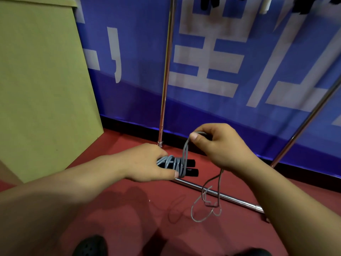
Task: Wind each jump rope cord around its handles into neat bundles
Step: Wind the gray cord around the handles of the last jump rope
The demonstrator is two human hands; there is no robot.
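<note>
Cord (185, 154) partly wound on handles (191, 166); our left hand (149, 163) grips the handles, right hand (219, 145) pinches cord, slack dangling.

I see a red floor (129, 209) near me, a blue banner (212, 61) with big white characters on the far wall, a yellow-green board (42, 85) at the left, a chrome rack frame (165, 80) standing before the banner, dim indoor light
</note>
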